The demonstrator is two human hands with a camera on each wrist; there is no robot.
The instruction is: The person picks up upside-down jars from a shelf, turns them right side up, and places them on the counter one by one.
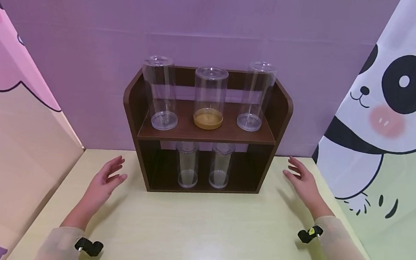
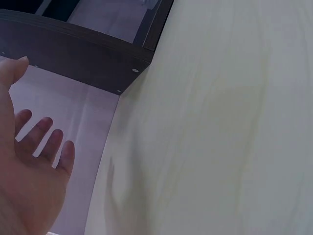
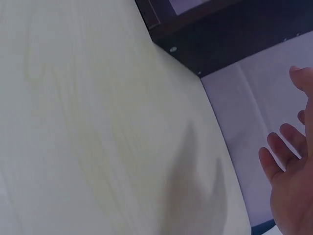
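A dark brown two-tier shelf [image 1: 207, 142] stands at the back of the table. On its upper board are three clear cylindrical containers: a left one [image 1: 163, 93], a middle one [image 1: 210, 93] with a gold-brown base, and a right one [image 1: 257, 95]. Two smaller clear containers, one left [image 1: 187, 163] and one right [image 1: 221, 164], occupy the lower level. My left hand [image 1: 103, 185] hovers left of the shelf, fingers relaxed and holding nothing. On the other side my right hand [image 1: 305, 186] is likewise raised with loose fingers, apart from the shelf.
The pale wooden table [image 1: 199, 228] spreads in front of the shelf. Behind it rises a purple cloth backdrop [image 1: 217, 23]. Printed panels flank both sides, with a panda [image 1: 390, 88] on the right one. Small black devices sit at both wrists.
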